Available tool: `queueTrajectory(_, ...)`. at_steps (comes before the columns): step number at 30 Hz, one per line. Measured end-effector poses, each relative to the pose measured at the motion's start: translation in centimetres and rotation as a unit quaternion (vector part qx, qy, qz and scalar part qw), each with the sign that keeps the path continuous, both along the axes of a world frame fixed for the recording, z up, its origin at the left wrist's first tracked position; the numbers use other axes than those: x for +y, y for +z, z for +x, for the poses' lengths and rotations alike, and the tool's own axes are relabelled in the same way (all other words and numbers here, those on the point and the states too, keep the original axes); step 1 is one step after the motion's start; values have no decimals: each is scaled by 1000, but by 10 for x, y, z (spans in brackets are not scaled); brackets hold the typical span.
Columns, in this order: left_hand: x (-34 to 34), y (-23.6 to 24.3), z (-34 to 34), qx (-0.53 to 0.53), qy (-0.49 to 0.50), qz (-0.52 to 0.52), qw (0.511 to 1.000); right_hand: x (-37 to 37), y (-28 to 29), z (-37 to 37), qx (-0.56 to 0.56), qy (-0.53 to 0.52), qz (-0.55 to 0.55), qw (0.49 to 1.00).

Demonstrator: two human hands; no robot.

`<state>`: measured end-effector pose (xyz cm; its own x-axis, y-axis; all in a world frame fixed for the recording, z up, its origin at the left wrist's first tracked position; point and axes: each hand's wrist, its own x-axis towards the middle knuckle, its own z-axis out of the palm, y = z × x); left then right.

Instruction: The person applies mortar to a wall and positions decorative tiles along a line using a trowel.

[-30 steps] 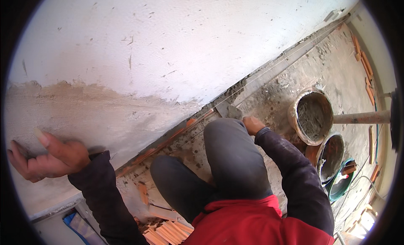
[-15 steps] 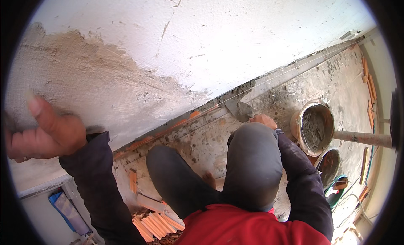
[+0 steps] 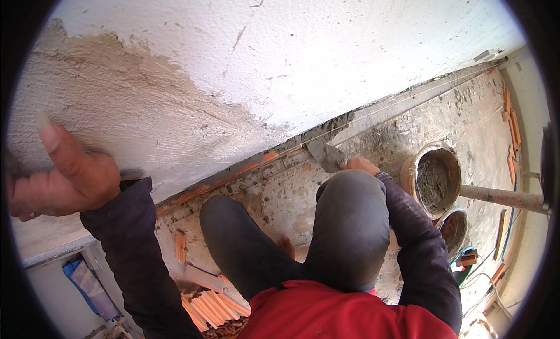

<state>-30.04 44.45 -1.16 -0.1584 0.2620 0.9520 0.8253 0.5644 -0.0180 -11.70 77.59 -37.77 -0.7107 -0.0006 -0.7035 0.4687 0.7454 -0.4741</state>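
Observation:
My right hand [image 3: 360,164], partly hidden by my knee, is closed around a trowel. The trowel's grey blade [image 3: 319,152], with wet mortar on it, is at the foot of the wall beside a strip of mortar [image 3: 330,129]. Along that strip runs a taut pale string [image 3: 402,99]. On the far left, my left hand [image 3: 70,178] is up by the damp, rough patch of the white wall [image 3: 134,100]. Its thumb is stretched out and its fingers look extended, though their tips fade into the dark rim. Nothing shows in it.
A round bucket of mortar [image 3: 410,178] stands to my right, with a second bucket [image 3: 448,231] nearer me. A pole [image 3: 501,195] extends beyond them. Orange tile strips [image 3: 213,308] are stacked at lower left; others [image 3: 514,129] line the right wall. Cables [image 3: 496,289] lie at lower right.
The trowel and my right hand have shifted slightly left. My left hand stays by the wall with its thumb out; the view has moved a little.

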Motion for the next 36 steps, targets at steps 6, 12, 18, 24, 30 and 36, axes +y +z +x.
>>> queueTrajectory(6,-2,0,0,-17,-7,9,1000,7,-14,-10,-17,51,-21,998)
queueTrajectory(12,-4,3,1,-17,8,-13,1000,1,-17,-12,-1,42,-43,998)
queueTrajectory(18,-14,4,-1,9,43,-50,998,14,-33,7,20,12,-75,997)
queueTrajectory(24,0,-3,-2,15,25,-43,999,10,-21,-1,-6,41,-33,999)
queueTrajectory(30,-3,5,3,23,33,-59,997,1,-11,-8,-7,31,-21,999)
queueTrajectory(36,-1,3,3,24,34,-61,997,22,-54,22,90,37,-42,994)
